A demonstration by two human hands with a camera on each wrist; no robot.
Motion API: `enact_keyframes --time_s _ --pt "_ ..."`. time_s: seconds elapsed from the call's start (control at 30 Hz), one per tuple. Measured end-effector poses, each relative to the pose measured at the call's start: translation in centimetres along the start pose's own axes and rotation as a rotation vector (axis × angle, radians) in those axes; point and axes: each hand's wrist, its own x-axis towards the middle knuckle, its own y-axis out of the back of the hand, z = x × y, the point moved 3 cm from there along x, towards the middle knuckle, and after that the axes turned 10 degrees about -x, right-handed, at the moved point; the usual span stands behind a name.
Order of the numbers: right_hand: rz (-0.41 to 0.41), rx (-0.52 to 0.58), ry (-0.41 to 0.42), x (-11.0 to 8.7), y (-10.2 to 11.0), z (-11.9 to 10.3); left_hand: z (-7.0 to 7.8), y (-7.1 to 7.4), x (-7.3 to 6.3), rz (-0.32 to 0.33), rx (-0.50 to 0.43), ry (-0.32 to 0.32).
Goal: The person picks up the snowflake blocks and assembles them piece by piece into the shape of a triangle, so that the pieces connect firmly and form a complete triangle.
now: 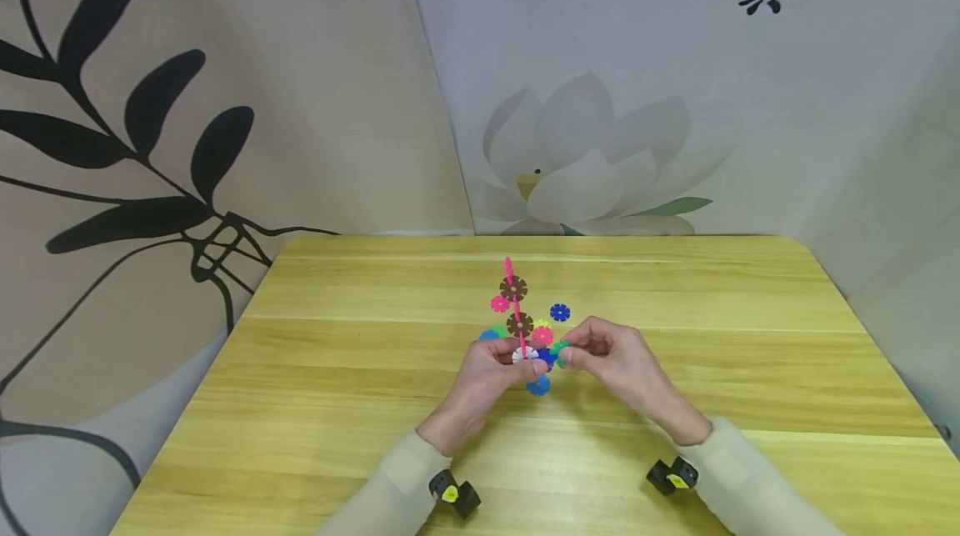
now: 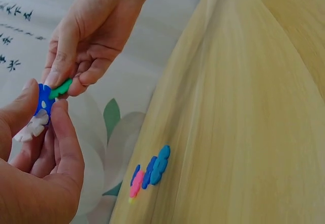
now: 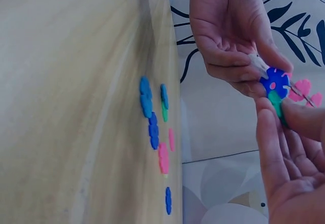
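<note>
In the head view my left hand [image 1: 489,371] pinches a white snowflake disc [image 1: 521,356] at the lower end of a joined chain. Brown discs [image 1: 513,288] and edge-on pink discs [image 1: 508,267] rise from it in a line. A dark blue disc [image 3: 275,82] is fitted to the white one, by the left fingertips. My right hand [image 1: 618,359] pinches a green disc [image 3: 275,104] between thumb and index finger, its edge against the blue disc. How deep the slots engage is hidden by the fingers.
Loose discs lie on the wooden table [image 1: 337,403] around and beneath the hands: a dark blue disc [image 1: 560,313], a pink disc [image 1: 543,336], a light blue disc [image 1: 538,386] and several others. A printed backdrop [image 1: 600,36] stands behind the table's far edge.
</note>
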Motion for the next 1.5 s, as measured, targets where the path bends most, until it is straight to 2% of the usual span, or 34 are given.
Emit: enact_keyframes --time_s 0.3,0.5,0.7,0.83,1.07,1.17,1.3,1.5 --pt "-0.002 0.011 -0.038 0.3 -0.5 0.5 0.1 0.2 -0.3 -0.038 -0.058 -0.023" --pt "-0.014 -0.014 -0.049 0.4 -0.6 0.5 0.2 0.5 -0.2 -0.032 -0.068 -0.016" --pt "-0.030 0.031 -0.029 0.7 -1.0 0.3 0.0 0.4 0.0 -0.030 -0.073 -0.007" --pt "-0.038 0.043 -0.026 0.9 -1.3 0.1 -0.1 0.3 0.1 -0.003 -0.074 -0.013" --pt "-0.048 -0.074 -0.013 1.5 -1.4 0.3 -0.2 0.6 0.4 0.057 -0.032 -0.020" --pt "-0.047 -0.090 0.004 2.1 -1.1 0.7 -0.2 0.9 0.4 0.082 -0.002 -0.018" --pt "-0.022 -0.152 0.041 3.2 -0.3 1.6 -0.2 1.4 0.5 0.113 0.031 -0.022" --pt "0.003 -0.305 0.087 5.3 0.9 3.2 -0.1 1.8 0.8 0.143 0.022 -0.037"
